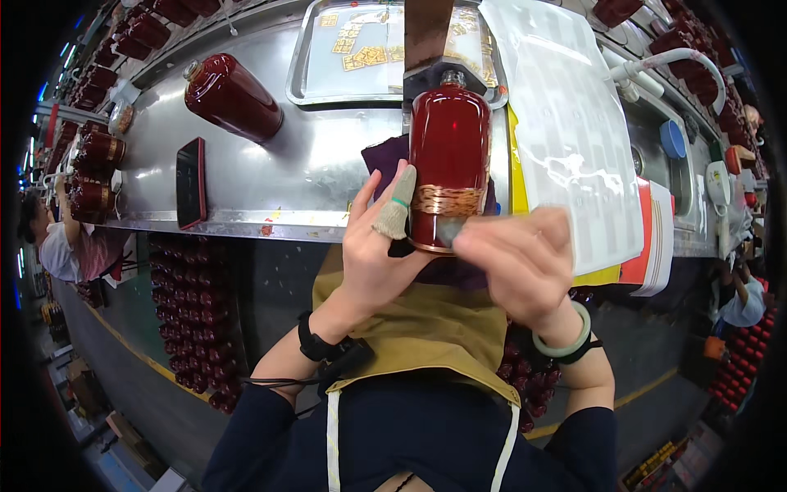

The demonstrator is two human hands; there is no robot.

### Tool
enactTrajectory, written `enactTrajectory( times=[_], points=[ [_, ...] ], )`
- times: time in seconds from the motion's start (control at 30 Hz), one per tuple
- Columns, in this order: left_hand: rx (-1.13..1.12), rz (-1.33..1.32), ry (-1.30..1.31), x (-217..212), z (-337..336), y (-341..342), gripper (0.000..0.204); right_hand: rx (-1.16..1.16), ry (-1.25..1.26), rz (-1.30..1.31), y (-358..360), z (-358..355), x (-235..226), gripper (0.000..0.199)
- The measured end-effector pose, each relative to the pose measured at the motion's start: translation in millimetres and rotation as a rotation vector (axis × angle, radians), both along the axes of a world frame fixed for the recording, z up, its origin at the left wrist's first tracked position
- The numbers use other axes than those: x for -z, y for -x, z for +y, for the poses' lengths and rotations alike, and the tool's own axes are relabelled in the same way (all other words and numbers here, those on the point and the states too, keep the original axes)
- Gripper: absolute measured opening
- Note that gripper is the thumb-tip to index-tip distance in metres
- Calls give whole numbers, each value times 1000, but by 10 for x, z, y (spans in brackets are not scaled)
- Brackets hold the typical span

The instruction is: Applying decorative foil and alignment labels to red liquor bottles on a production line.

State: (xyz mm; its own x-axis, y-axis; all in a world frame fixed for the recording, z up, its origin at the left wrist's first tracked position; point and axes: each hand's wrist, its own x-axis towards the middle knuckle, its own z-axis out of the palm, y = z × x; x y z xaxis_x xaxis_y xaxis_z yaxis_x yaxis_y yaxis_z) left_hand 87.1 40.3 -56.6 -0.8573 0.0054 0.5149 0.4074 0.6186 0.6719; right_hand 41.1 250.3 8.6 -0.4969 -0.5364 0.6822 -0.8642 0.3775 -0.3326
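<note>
A dark red glass bottle [449, 148] lies in front of me, neck pointing away, with a patterned gold band [447, 200] near its base. Beneath it shows a dark purple cloth [384, 156]. My left hand [373, 254] holds the bottle by its lower left side, thumb near the base; one finger wears a beige finger cover with a green band. Over the lower right of the bottle, my right hand [525, 258] has its fingers bent and pressed together. Something greyish shows at its blurred fingertips; what it is, I cannot make out.
Another red bottle [234, 97] lies on the metal table at left, near a dark phone [191, 182]. Behind, a metal tray [303, 82] bears gold stickers. White translucent sheets [566, 131] cover the right. Several red bottles [193, 320] stand below the table; other people work at both sides.
</note>
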Motion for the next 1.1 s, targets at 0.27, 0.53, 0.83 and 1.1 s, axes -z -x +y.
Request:
enactTrajectory(
  times=[0.27, 0.53, 0.83, 1.1],
  points=[
    [-68, -86, -222, 11, 125, -31, 106, 62, -95, 135, 11, -98, -49, 35],
    [-68, -15, -178, -46, 133, -20, 105, 105, -131, -37, 272, -326, -125, 29],
    [49, -134, -151, -59, -63, 69, 107, -248, -119, 61, 305, -121, 69, 20],
    [73, -141, -111, 2, -91, 12, 95, 170, -4, 266, 1114, -135, 1, 23]
  ],
)
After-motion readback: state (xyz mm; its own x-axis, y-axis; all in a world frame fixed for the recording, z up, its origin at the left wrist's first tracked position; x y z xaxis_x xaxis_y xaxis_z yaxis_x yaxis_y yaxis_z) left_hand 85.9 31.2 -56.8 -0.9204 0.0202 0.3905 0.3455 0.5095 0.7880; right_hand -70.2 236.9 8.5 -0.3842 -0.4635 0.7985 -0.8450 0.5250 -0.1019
